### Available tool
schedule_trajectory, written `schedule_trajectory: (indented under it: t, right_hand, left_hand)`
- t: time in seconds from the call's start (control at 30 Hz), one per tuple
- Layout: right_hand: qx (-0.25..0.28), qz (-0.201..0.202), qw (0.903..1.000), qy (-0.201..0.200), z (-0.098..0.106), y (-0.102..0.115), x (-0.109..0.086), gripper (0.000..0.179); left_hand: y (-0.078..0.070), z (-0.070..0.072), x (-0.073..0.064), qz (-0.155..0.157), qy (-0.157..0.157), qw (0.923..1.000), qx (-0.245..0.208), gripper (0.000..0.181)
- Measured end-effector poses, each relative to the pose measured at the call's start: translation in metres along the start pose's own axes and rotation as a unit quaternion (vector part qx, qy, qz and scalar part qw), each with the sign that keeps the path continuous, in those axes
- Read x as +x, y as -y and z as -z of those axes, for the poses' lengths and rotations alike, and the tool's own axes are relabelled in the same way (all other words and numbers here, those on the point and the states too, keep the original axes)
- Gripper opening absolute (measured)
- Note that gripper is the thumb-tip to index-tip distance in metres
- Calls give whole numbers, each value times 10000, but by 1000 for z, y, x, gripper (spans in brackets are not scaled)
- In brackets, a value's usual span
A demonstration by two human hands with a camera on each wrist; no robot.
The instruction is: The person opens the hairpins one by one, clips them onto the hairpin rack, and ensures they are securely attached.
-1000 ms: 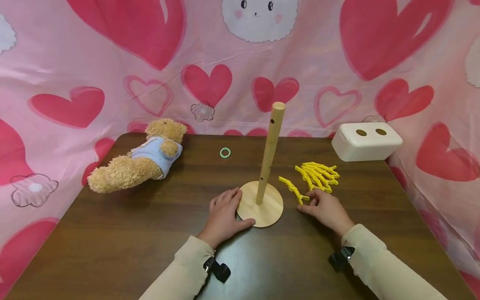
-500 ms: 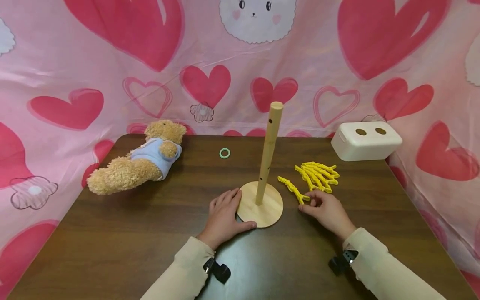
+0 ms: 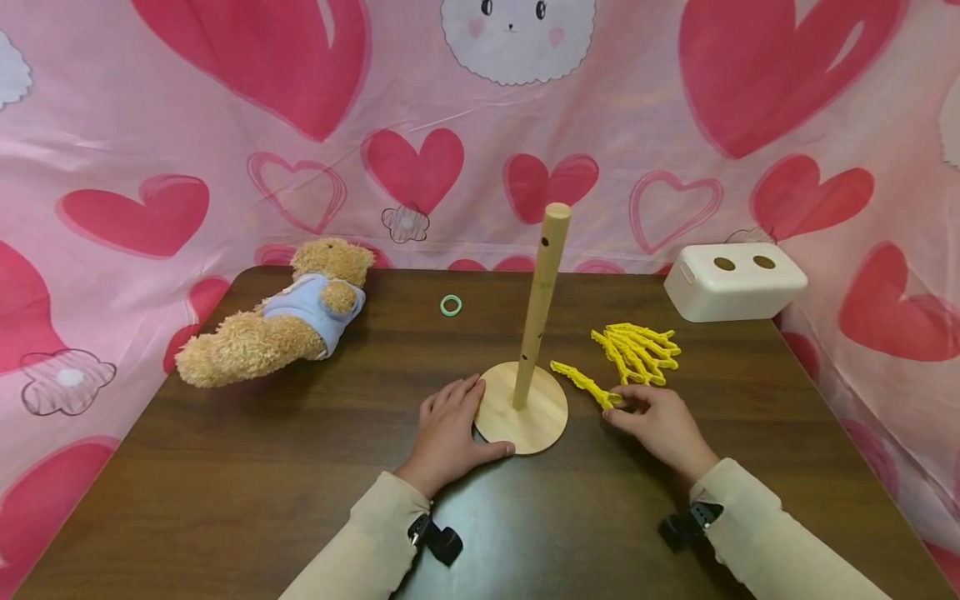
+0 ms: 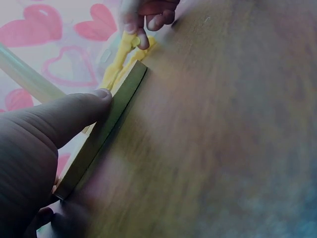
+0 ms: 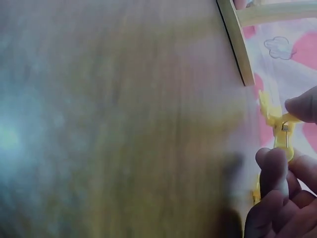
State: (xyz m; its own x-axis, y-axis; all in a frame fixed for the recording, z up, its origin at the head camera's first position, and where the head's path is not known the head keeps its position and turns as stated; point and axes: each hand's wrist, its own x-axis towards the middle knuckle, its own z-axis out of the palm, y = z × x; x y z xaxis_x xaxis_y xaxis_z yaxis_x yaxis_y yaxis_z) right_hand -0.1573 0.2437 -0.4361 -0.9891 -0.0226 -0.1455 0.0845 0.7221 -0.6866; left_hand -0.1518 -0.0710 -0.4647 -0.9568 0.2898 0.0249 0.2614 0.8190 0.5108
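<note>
A round wooden base (image 3: 540,425) with an upright pole (image 3: 542,300) stands on the table. My left hand (image 3: 448,433) rests against the base's left side, fingers extended along the rim. Its thumb (image 4: 81,111) presses the near edge in the left wrist view. My right hand (image 3: 663,425), right of the base, pinches the forked end of a long yellow clothespin (image 3: 577,379) between thumb and fingers. A small metal spring shows on this clothespin (image 5: 277,121) in the right wrist view. Its other end points toward the pole. Several similar yellow clothespins (image 3: 637,350) lie behind the right hand.
A teddy bear (image 3: 277,333) in a light blue top lies at the left of the table. A small green ring (image 3: 451,306) lies behind the base. At the back right stands a white box (image 3: 731,292) with two round holes. A pink heart-print cloth (image 3: 480,117) hangs behind.
The clothespin's forked ends have come closer together in my right hand, and its far end has swung slightly left toward the base. The right hand has shifted a little right; the left stays put.
</note>
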Motion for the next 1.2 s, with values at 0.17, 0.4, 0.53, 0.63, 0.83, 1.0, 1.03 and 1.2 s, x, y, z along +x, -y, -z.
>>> schedule_trajectory:
  t: [0.17,0.4,0.53,0.63,0.83,1.0,1.03,1.2]
  right_hand:
    - [15,137,9999,10,-2,3,-4,39]
    - [-105,447,9989,-11,0,8,-10,39]
    - [-111,592,9982,-37,3,11,-12,38]
    - [-132,689,9975,-74,4,12,-14,37]
    - [-154,982,9948,-214,3,12,-22,34]
    - [10,1154,9929,-291,1,16,-25,32]
    - [40,1179,9926,-303,1,17,-25,32]
    - [122,1361,9900,-362,-1,20,-26,30]
  left_hand:
    - [-1,0,1,78,49,10000,18,106]
    - [-1,1,1,120,89,9999,-14,107]
    - [-2,2,1,129,92,9999,12,107]
    - [-2,2,1,130,96,9999,-2,107]
    - [-4,0,0,73,185,9998,-57,108]
    - [-4,0,1,106,180,9998,-27,108]
    - [-4,0,1,114,177,9998,-16,108]
    - [-2,2,0,112,152,9998,-17,108]
